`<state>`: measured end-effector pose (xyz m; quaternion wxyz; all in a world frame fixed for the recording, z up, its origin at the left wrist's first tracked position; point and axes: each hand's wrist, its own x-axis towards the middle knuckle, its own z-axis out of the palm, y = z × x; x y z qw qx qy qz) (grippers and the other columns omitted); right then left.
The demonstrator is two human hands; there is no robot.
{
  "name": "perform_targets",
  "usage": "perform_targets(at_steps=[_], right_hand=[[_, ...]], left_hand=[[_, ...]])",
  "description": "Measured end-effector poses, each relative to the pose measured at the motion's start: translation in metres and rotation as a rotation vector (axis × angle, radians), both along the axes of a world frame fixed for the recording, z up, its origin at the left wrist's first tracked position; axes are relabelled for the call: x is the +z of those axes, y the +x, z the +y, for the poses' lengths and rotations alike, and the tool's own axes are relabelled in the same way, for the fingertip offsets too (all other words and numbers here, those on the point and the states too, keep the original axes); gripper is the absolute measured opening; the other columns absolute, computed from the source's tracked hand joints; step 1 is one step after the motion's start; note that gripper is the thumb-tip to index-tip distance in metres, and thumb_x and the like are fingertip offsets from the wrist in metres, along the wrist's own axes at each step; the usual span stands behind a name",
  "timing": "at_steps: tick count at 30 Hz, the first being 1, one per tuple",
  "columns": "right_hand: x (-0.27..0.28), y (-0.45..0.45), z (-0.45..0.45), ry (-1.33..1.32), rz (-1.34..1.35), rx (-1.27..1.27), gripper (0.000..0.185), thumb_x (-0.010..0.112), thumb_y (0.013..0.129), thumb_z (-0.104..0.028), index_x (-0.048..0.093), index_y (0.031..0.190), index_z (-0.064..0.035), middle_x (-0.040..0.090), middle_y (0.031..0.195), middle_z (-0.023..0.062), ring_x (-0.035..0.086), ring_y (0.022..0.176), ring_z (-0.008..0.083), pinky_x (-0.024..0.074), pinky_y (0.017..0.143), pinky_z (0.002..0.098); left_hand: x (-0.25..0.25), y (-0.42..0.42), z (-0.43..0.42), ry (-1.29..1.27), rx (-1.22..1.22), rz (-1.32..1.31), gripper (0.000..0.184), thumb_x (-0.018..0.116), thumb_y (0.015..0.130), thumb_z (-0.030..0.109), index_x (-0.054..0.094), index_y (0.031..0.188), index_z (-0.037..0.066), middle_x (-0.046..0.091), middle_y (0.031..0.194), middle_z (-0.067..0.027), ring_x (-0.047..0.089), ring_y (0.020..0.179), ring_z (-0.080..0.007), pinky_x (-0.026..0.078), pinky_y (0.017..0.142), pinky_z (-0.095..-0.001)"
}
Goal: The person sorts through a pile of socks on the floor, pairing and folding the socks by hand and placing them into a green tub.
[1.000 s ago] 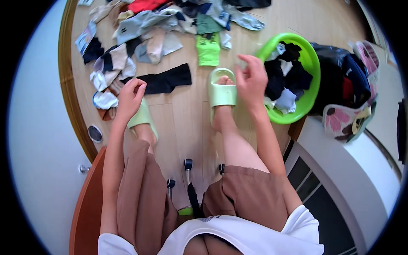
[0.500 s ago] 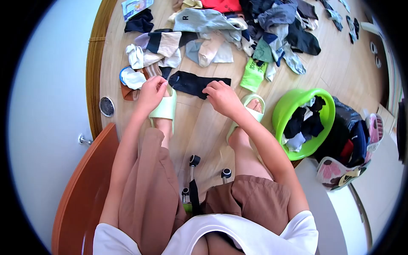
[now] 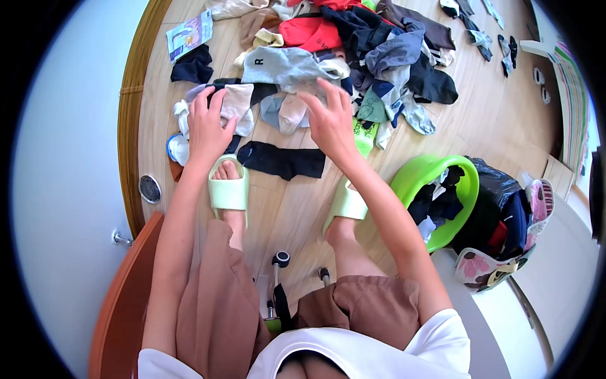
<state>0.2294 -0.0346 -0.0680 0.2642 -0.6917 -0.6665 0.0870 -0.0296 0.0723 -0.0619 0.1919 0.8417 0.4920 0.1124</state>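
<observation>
My left hand has its fingers apart over a dark sock with a beige cuff; whether it touches the sock I cannot tell. With fingers spread and holding nothing, my right hand is above the socks, nearest a pale pink sock and a grey sock marked R. Nearer my feet, a black sock lies flat on the floor, apart from both hands. A lime green sock is partly hidden by my right wrist.
A heap of mixed socks spreads farther off. At right stand a green basin with dark socks inside and a floral bag of clothes. My feet wear pale green slippers. A wooden door stands at left.
Both hands have let go of the black sock and moved forward over the other socks, with their fingers opened. The black sock stays on the floor. The view has shifted forward.
</observation>
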Motion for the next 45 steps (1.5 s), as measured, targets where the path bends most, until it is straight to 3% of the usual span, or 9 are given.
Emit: perform_targets(at_steps=[3, 7, 12, 19, 31, 34, 39, 42, 45], right_hand=[[-0.001, 0.006, 0.028, 0.044, -0.137, -0.086, 0.060, 0.066, 0.079, -0.010, 0.058, 0.138, -0.0204, 0.047, 0.144, 0.0156, 0.048, 0.121, 0.0347, 0.0392, 0.097, 0.0461], [-0.012, 0.015, 0.052, -0.154, -0.019, -0.129, 0.042, 0.077, 0.077, -0.021, 0.065, 0.117, -0.0126, 0.061, 0.116, 0.0108, 0.055, 0.109, 0.0313, 0.0402, 0.089, 0.0475], [-0.014, 0.032, 0.063, -0.061, 0.205, -0.125, 0.022, 0.076, 0.078, -0.023, 0.068, 0.093, -0.0098, 0.064, 0.094, 0.0095, 0.059, 0.097, 0.0297, 0.0424, 0.082, 0.0448], [-0.020, 0.100, 0.083, 0.059, -0.164, -0.443, 0.045, 0.077, 0.075, -0.021, 0.066, 0.118, -0.0142, 0.056, 0.129, 0.0141, 0.047, 0.125, 0.0355, 0.0345, 0.100, 0.0530], [0.005, 0.236, 0.005, 0.194, 0.211, -1.168, 0.019, 0.057, 0.084, 0.000, 0.062, 0.102, 0.0021, 0.064, 0.094, 0.0202, 0.062, 0.093, 0.0393, 0.0483, 0.086, 0.0455], [0.023, 0.227, 0.011, 0.453, -0.302, -1.066, 0.024, 0.056, 0.081, 0.003, 0.063, 0.104, -0.0013, 0.063, 0.102, 0.0171, 0.058, 0.102, 0.0365, 0.0447, 0.093, 0.0458], [0.000, 0.167, 0.070, 0.215, 0.046, -0.392, 0.026, 0.066, 0.080, -0.005, 0.066, 0.106, -0.0037, 0.066, 0.105, 0.0146, 0.059, 0.102, 0.0343, 0.0459, 0.093, 0.0457], [-0.025, 0.129, 0.098, -0.084, -0.010, -0.535, 0.066, 0.083, 0.072, -0.029, 0.053, 0.125, -0.0030, 0.062, 0.110, 0.0181, 0.058, 0.103, 0.0376, 0.0458, 0.096, 0.0463], [-0.036, 0.102, 0.109, -0.071, -0.113, -0.502, 0.039, 0.073, 0.076, -0.020, 0.058, 0.110, -0.0073, 0.060, 0.095, 0.0119, 0.058, 0.091, 0.0322, 0.0443, 0.081, 0.0453]], left_hand=[[-0.033, 0.006, 0.004, 0.012, -0.001, 0.111, 0.077, 0.072, 0.088, 0.037, 0.036, 0.151, 0.010, 0.034, 0.156, -0.0201, 0.028, 0.146, -0.0414, 0.024, 0.115, -0.0629], [-0.070, 0.015, 0.001, -0.050, -0.011, 0.242, 0.074, 0.054, 0.098, 0.046, 0.028, 0.157, 0.010, 0.026, 0.162, -0.0184, 0.018, 0.152, -0.0410, 0.014, 0.115, -0.0703], [-0.079, 0.024, 0.001, -0.019, -0.041, 0.395, 0.097, 0.058, 0.092, 0.059, 0.014, 0.160, 0.005, 0.010, 0.167, -0.0175, 0.007, 0.154, -0.0410, 0.013, 0.113, -0.0741], [-0.061, 0.044, 0.019, -0.345, -0.051, 0.701, 0.115, 0.057, 0.086, 0.070, -0.003, 0.162, 0.008, -0.017, 0.168, -0.0150, -0.011, 0.154, -0.0403, 0.013, 0.106, -0.0818], [-0.046, 0.062, 0.027, -0.414, -0.061, 0.908, 0.112, 0.056, 0.086, 0.072, -0.001, 0.163, 0.012, -0.014, 0.167, -0.0210, -0.010, 0.154, -0.0428, 0.021, 0.104, -0.0812], [-0.045, 0.067, 0.029, -0.442, -0.054, 0.938, 0.112, 0.056, 0.086, 0.072, -0.001, 0.163, 0.012, -0.015, 0.167, -0.0209, -0.010, 0.154, -0.0427, 0.022, 0.105, -0.0804], [-0.043, 0.072, 0.029, -0.460, -0.042, 1.002, 0.112, 0.056, 0.087, 0.071, -0.001, 0.163, 0.012, -0.016, 0.167, -0.0196, -0.010, 0.154, -0.0409, 0.024, 0.108, -0.0758], [-0.045, 0.069, 0.028, -0.444, -0.048, 0.945, 0.108, 0.054, 0.087, 0.071, 0.014, 0.160, 0.002, -0.019, 0.166, -0.0199, -0.012, 0.154, -0.0412, 0.022, 0.108, -0.0775], [-0.046, 0.069, 0.028, -0.440, -0.051, 0.967, 0.107, 0.054, 0.088, 0.071, 0.015, 0.160, 0.002, -0.019, 0.166, -0.0200, -0.012, 0.153, -0.0414, 0.022, 0.108, -0.0771]])
